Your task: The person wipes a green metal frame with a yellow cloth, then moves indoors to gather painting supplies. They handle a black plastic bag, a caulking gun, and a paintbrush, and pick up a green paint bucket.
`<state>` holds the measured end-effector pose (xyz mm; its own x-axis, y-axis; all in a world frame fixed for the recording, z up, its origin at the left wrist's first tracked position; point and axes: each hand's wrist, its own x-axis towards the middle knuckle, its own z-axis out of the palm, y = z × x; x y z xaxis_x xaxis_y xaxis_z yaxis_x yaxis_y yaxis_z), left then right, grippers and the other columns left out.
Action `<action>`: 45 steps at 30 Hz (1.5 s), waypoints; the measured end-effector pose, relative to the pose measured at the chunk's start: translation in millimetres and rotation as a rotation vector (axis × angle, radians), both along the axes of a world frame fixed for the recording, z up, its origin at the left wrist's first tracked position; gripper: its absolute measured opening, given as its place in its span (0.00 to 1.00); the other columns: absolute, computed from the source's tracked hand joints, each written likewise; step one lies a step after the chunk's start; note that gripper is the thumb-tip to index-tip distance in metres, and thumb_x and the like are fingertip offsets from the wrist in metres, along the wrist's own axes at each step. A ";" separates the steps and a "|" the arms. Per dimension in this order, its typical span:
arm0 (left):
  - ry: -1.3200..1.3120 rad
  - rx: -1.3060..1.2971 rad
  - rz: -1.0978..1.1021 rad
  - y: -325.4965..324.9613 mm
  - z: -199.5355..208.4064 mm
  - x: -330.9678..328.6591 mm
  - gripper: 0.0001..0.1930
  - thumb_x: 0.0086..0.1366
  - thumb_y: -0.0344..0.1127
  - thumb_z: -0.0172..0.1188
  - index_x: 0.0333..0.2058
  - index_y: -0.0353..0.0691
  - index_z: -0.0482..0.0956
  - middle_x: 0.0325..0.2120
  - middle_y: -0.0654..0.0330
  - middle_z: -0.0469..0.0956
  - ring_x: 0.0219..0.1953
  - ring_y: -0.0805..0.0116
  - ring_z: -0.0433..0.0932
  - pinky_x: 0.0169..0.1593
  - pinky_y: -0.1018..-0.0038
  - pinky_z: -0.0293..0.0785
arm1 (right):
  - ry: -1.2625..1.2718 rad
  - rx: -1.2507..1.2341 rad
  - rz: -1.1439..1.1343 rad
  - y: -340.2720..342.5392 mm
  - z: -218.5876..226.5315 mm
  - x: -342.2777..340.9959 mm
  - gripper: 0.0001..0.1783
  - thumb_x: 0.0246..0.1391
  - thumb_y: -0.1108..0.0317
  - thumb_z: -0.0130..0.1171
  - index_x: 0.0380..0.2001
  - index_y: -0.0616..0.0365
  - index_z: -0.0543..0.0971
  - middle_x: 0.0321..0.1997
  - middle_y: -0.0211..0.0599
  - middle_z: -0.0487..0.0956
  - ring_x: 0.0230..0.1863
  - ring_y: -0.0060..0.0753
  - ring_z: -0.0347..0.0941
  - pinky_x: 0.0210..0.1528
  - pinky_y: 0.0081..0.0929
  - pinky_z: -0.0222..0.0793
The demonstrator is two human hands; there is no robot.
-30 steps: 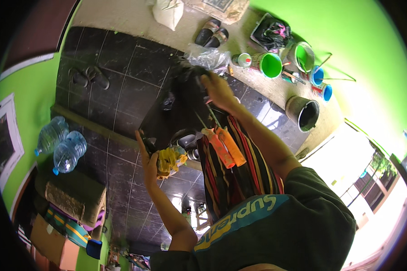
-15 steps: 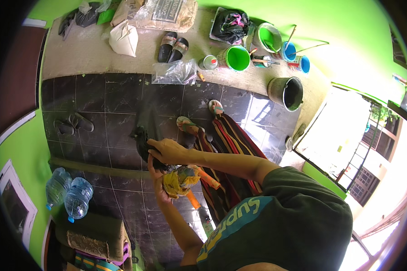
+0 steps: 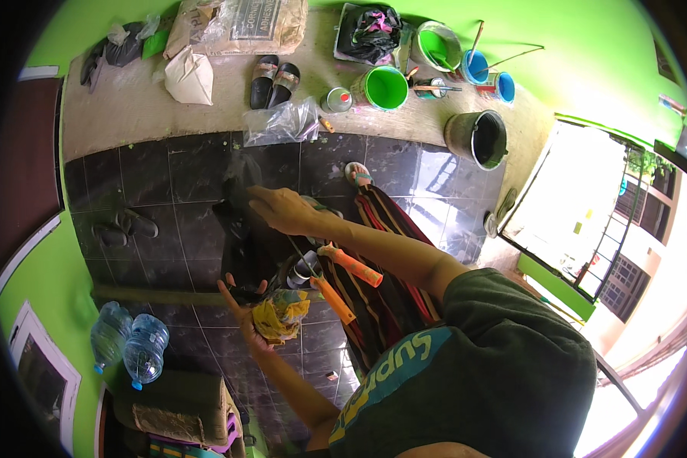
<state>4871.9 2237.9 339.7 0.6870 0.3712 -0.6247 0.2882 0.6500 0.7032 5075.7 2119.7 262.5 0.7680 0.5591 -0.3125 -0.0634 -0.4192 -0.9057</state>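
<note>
My left hand (image 3: 253, 322) cradles a crumpled yellow bundle (image 3: 281, 314), cloth or plastic, against its palm, with the index finger and thumb stretched away from it. Above it, my right hand (image 3: 286, 210) is closed on a thin black plastic bag (image 3: 238, 229), which hangs down toward the left fingers; part of it blends into the dark tiles. Beside the bundle are two tools with orange handles (image 3: 351, 265), one with a thin metal rod. A grey cylindrical thing (image 3: 304, 267) shows next to them; what bears it is hidden.
Along the far ledge stand a green paint bucket (image 3: 385, 88), blue-lined pots (image 3: 502, 88), a dark bucket (image 3: 477, 139), black slides (image 3: 275, 82) and a large paper sack (image 3: 240, 29). Two water jugs (image 3: 145, 349) lie at left. Sandals (image 3: 126, 227) rest on the dark tiles.
My hands have moved apart, the right one drawing the black bag upward from the left. The orange-handled tools and the grey cylinder show more fully. The view has shifted slightly.
</note>
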 end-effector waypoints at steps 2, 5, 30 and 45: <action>0.094 0.017 -0.068 3.3 -0.5 -0.3 0.47 0.54 0.38 0.62 0.68 0.51 0.42 0.67 0.59 0.47 0.52 0.54 0.71 0.48 0.68 0.77 | 0.202 -0.009 -0.004 -3.3 22.6 24.2 0.19 0.60 0.61 0.47 0.50 0.61 0.71 0.24 0.52 0.78 0.28 0.56 0.76 0.35 0.43 0.71; 0.085 -0.083 -0.143 -0.2 -1.4 3.8 0.47 0.54 0.41 0.63 0.67 0.51 0.43 0.66 0.57 0.48 0.54 0.54 0.70 0.51 0.68 0.75 | 0.118 0.008 -0.040 -9.6 20.1 30.0 0.20 0.59 0.61 0.49 0.50 0.62 0.71 0.23 0.50 0.78 0.27 0.53 0.77 0.34 0.40 0.72; 0.389 -0.040 0.168 -62.5 23.5 146.7 0.26 0.68 0.48 0.38 0.62 0.47 0.61 0.58 0.56 0.66 0.55 0.53 0.71 0.56 0.56 0.71 | 0.198 -0.045 -0.080 -249.5 17.5 144.2 0.15 0.54 0.60 0.54 0.42 0.55 0.77 0.31 0.41 0.81 0.32 0.47 0.78 0.36 0.38 0.73; 0.454 0.688 -0.100 -32.9 -5.4 185.1 0.27 0.68 0.52 0.38 0.57 0.40 0.66 0.54 0.53 0.70 0.49 0.52 0.75 0.49 0.59 0.77 | 0.453 -0.641 -0.844 -595.2 -250.2 172.3 0.26 0.46 0.49 0.61 0.42 0.59 0.77 0.33 0.50 0.81 0.39 0.48 0.78 0.43 0.39 0.72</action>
